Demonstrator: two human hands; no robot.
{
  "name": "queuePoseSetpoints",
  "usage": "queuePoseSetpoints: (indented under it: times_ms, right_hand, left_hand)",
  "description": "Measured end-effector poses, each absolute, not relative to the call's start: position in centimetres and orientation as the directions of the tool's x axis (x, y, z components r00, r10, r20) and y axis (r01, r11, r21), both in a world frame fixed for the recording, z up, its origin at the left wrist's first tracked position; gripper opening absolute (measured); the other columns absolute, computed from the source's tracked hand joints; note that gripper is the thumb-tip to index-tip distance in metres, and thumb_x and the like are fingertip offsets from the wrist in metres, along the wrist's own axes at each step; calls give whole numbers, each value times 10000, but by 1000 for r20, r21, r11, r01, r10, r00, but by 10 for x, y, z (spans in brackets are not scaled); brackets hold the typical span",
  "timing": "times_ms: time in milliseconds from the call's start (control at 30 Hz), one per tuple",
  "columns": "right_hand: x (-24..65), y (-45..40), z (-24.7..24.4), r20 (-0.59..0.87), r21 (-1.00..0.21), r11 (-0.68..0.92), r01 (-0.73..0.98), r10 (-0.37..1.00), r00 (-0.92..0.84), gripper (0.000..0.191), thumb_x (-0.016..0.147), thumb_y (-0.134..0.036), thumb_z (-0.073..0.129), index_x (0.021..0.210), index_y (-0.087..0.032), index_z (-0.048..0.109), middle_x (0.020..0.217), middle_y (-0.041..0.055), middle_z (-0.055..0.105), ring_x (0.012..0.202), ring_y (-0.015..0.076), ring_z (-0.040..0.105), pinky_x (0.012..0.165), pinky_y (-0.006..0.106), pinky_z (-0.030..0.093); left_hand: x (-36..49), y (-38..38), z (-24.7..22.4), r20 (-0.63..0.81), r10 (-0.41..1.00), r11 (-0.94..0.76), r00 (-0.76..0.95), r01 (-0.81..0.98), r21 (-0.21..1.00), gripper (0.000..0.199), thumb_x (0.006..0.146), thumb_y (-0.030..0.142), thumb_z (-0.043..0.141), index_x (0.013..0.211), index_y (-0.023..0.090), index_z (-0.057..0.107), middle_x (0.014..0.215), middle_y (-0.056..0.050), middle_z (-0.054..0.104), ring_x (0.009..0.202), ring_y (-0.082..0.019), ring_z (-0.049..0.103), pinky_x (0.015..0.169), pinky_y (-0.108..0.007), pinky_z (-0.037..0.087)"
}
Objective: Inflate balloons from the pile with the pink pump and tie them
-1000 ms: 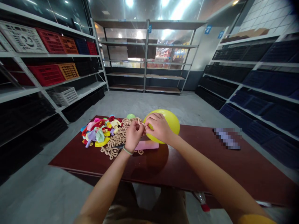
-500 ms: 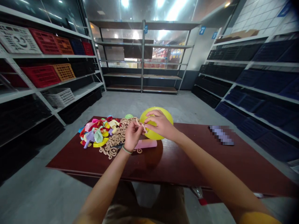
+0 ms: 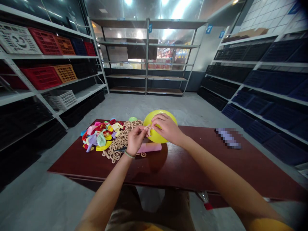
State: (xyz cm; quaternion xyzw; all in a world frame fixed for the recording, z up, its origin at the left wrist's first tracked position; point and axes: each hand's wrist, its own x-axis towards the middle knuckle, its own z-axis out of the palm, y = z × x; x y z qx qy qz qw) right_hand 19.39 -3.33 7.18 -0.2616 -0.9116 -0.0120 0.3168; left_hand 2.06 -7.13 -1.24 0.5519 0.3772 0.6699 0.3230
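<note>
Left hand (image 3: 135,138) and right hand (image 3: 169,130) pinching pale, curled strand (image 3: 149,131) before glossy, round yellow balloon (image 3: 158,137).
Coiled tan cords (image 3: 121,138) are lying leftward; beyond, a blue square sign (image 3: 209,29) is showing blurred writing.

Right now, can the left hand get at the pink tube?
Probably yes: the pink tube lies close by the left hand, its right end uncovered. But that hand's fingers look busy pinching a pale strand by the yellow balloon, so they'd likely have to let go first.
</note>
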Motion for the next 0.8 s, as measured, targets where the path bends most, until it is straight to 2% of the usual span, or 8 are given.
queuePoseSetpoints:
  times_ms: [200, 400, 633, 800]
  right_hand:
    - [191, -42, 65, 653, 56, 846, 530, 371, -660, 229, 976, -210, 406, 941, -171, 628, 1122, 116, 623, 1150, 261, 507, 1013, 468, 421]
    - [197, -48, 63, 654, 154, 789, 595, 370, -660, 251, 974, -174, 384, 970, -140, 632, 1208, 156, 594, 1295, 297, 428, 1089, 485, 393]
    - [205, -48, 47, 675, 122, 751, 650, 417, -609, 230, 972, -172, 409, 966, -132, 635, 1205, 159, 599, 1289, 300, 445, 1086, 479, 422]
    - [203, -43, 37, 704, 39, 754, 655, 445, -553, 241, 980, -170, 392, 956, -131, 629, 1183, 164, 596, 1307, 294, 446, 1095, 473, 424]
  left_hand:
    - [23, -68, -10, 455, 858, -472, -241, -15, 882, 271, 851, 449, 674, 808, 186, 624, 649, 11, 643, 589, -126, 595, 612, -250, 498]
    - [21, -68, -8, 427, 870, -451, -247, -47, 891, 283, 852, 457, 672, 825, 187, 593, 682, 3, 657, 611, -127, 607, 636, -250, 497]
    - [19, -67, -15, 436, 850, -456, -295, 1, 890, 292, 859, 465, 659, 834, 179, 607, 686, -5, 656, 620, -129, 600, 634, -249, 486]
    - [23, -61, -17, 421, 850, -451, -317, -24, 892, 302, 857, 465, 662, 845, 168, 611, 689, -4, 649, 622, -125, 601, 640, -245, 485]
